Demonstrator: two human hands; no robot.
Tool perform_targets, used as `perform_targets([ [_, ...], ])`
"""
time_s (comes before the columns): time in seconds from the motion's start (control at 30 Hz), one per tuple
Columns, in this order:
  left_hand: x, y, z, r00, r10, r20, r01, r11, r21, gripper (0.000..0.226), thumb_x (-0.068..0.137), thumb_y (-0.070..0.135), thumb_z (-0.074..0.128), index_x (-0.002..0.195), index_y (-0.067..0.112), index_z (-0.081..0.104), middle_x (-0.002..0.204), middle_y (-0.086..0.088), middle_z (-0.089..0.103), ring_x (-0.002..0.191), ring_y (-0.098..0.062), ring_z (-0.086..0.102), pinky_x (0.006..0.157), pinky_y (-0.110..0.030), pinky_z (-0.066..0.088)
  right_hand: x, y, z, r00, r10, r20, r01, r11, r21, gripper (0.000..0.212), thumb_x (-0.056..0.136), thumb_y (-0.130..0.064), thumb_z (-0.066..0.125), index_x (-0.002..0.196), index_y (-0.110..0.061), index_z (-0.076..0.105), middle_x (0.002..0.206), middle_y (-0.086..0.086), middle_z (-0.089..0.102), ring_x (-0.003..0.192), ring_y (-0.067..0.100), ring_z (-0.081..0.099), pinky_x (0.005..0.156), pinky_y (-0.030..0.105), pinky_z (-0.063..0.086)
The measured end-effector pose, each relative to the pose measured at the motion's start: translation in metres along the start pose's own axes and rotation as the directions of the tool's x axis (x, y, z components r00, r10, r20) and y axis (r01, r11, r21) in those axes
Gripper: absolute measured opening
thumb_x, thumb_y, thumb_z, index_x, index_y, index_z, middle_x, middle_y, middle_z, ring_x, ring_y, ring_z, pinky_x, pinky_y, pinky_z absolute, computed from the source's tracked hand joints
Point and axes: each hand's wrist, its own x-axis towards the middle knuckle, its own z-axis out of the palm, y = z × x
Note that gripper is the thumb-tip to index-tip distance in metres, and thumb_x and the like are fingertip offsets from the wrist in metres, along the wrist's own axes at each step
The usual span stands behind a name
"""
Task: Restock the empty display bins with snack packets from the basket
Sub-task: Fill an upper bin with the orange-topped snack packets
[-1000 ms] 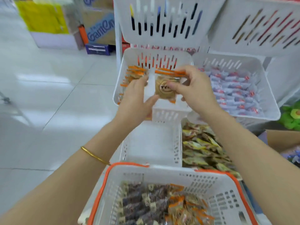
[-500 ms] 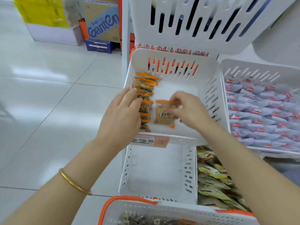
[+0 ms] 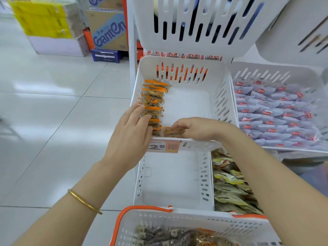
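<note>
**Q:** Which item is the reference for this view?
**A:** The white display bin (image 3: 221, 96), which has slotted walls and a price label (image 3: 164, 146) on its front rim. All positions below are given from it.

**Q:** What stands inside it?
**A:** A row of orange-edged packets (image 3: 153, 102) stands on edge along the bin's left wall, running from back to front.

**Q:** What is the left hand doing?
**A:** The left hand (image 3: 131, 132) reaches over the bin's front left corner. Its fingers are extended and lie flat against the near end of the row, grasping nothing. A gold bangle (image 3: 85, 201) sits on that forearm.

**Q:** And the right hand?
**A:** The right hand (image 3: 198, 129) is inside the bin at its front rim. Its fingers are curled and pinch one snack packet (image 3: 173, 132). The packet sits low at the bin's front, just right of the row's near end. Whether it touches the row cannot be told.

**Q:** Where is the supply?
**A:** The basket (image 3: 195, 222) is white with an orange rim. It lies below and in front of the bin and holds mixed packets (image 3: 168, 237).

**Q:** What are the neighbouring containers?
**A:** Directly beneath the bin is a lower bin (image 3: 170, 183) showing its bare white floor. To the right is a bin of pale purple packets (image 3: 276, 112). Below right are yellow packets (image 3: 230, 185), and above is an upper bin (image 3: 195, 23).
</note>
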Motion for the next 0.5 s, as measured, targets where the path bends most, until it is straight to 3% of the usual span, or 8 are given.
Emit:
perform_targets([
  [0.07,-0.004,0.002,-0.001,1.0,0.002,0.022,-0.002,1.0,0.009,0.047,0.093,0.031,0.03,0.116,0.002,0.059,0.134,-0.019,0.05,0.134,-0.035,0.036,0.111,-0.046,0.03,-0.003,-0.002,0.001,0.997,0.001,0.075,-0.006,0.997,0.071,0.035,0.093,-0.013,0.037,0.124,-0.01,0.053,0.124,0.004,0.054,0.102,0.016,0.045,0.09,0.034,0.036],
  [0.17,-0.011,0.008,-0.002,0.999,0.002,0.037,-0.002,1.0,0.016,0.051,0.093,0.036,0.029,0.117,0.004,0.06,0.136,-0.018,0.05,0.135,-0.034,0.036,0.112,-0.048,0.026,-0.009,-0.004,0.001,0.995,0.081,0.064,-0.09,0.982,0.163,0.048,0.096,-0.032,0.027,0.137,-0.014,0.045,0.132,-0.012,0.045,0.122,0.014,0.042,0.099,0.036,0.034],
  [0.27,-0.015,0.016,-0.005,0.999,0.02,0.037,-0.021,1.0,0.023,0.052,0.092,0.037,0.029,0.118,0.004,0.059,0.136,-0.018,0.05,0.134,-0.034,0.037,0.111,-0.045,0.023,-0.013,-0.005,0.003,0.996,0.074,-0.044,-0.063,0.975,0.213,0.048,0.1,-0.036,0.025,0.142,-0.018,0.041,0.145,-0.003,0.039,0.131,0.013,0.037,0.093,0.026,0.027],
  [0.37,-0.02,0.026,-0.009,0.999,0.04,0.026,-0.04,0.999,0.018,0.049,0.092,0.034,0.031,0.118,0.003,0.058,0.136,-0.019,0.05,0.134,-0.035,0.037,0.111,-0.045,0.022,-0.02,-0.005,0.006,0.99,0.057,-0.129,-0.03,0.979,0.201,0.045,0.099,-0.034,0.028,0.139,-0.018,0.043,0.144,0.001,0.042,0.131,0.018,0.039,0.099,0.03,0.03],
  [0.43,-0.025,0.035,-0.013,0.999,0.044,0.017,-0.044,0.999,-0.012,0.047,0.092,0.033,0.033,0.119,0.003,0.058,0.137,-0.019,0.049,0.135,-0.035,0.035,0.113,-0.046,0.024,-0.033,-0.002,0.008,0.967,-0.008,-0.254,0.057,0.981,0.185,0.041,0.099,-0.027,0.031,0.132,-0.013,0.05,0.138,0.002,0.047,0.128,0.019,0.042,0.102,0.031,0.031],
  [0.5,-0.037,0.052,-0.02,0.997,0.071,-0.006,-0.071,0.995,-0.076,0.043,0.092,0.029,0.036,0.117,0.002,0.058,0.135,-0.019,0.049,0.135,-0.036,0.035,0.112,-0.048,0.029,-0.066,-0.001,0.015,0.897,-0.108,-0.43,0.202,0.963,0.18,0.036,0.096,-0.018,0.037,0.126,-0.01,0.055,0.132,0.0,0.053,0.123,0.013,0.046,0.1,0.023,0.032],
])
